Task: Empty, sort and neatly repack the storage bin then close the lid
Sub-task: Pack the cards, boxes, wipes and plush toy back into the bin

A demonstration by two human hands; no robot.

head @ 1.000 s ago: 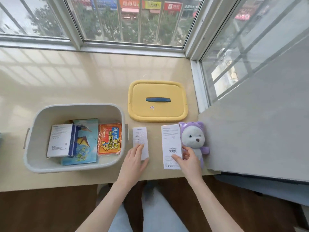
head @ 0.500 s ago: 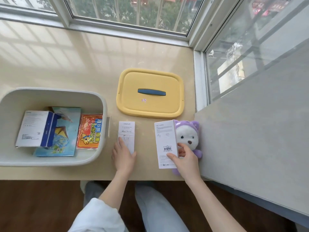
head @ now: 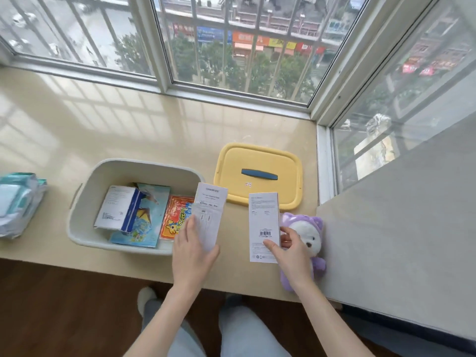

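Note:
A pale grey storage bin (head: 87, 202) sits open on the sill, holding a white and blue box (head: 117, 208), a colourful kite packet (head: 144, 225) and an orange packet (head: 173, 217). My left hand (head: 192, 249) grips a slim white box (head: 210, 215), lifted and overlapping the bin's right rim. My right hand (head: 292, 251) holds a taller white box (head: 264, 225) by its lower right edge, beside a purple plush bear (head: 309, 238). The yellow lid (head: 257, 173) with its blue handle lies behind them.
A stack of wipe packs (head: 15, 202) lies at the far left of the sill. A grey slab (head: 399, 240) borders the right side, touching the bear. Window frames run along the back and right. Below the sill's front edge are my legs.
My left hand has picked the slim white box up off the sill and carried it left toward the bin. My right hand has closed on the taller box. The camera has tilted up.

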